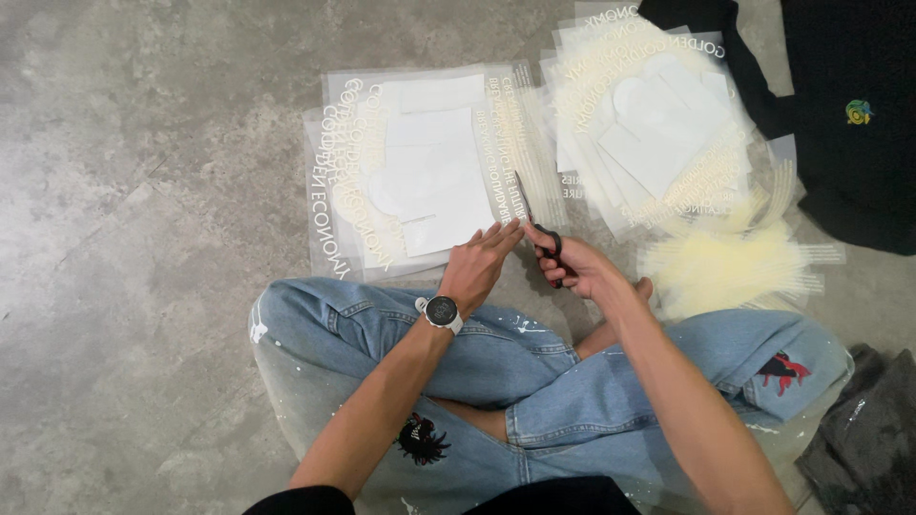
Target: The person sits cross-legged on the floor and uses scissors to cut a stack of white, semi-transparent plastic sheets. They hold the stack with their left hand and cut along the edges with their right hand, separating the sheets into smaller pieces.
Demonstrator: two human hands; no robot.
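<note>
The right hand (584, 269) is closed on black scissors (551, 250) at the clear sheet (410, 167) just past the flat, open left hand (477, 267) (fingers almost touching the blades), so I think a slip could nick a fingertip.

scissors (551, 250): black handles, in right grip | transfer sheet (410, 167): clear, white lettering, flat on floor

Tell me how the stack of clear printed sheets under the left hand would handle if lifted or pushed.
The stack of clear printed sheets looks thin and glossy, so a lifted sheet would probably droop. The layers already sit fanned out of line, so a push would likely slide them apart. The left hand lies flat on the near edge, perhaps to stop that, while the right hand holds scissors.
</note>
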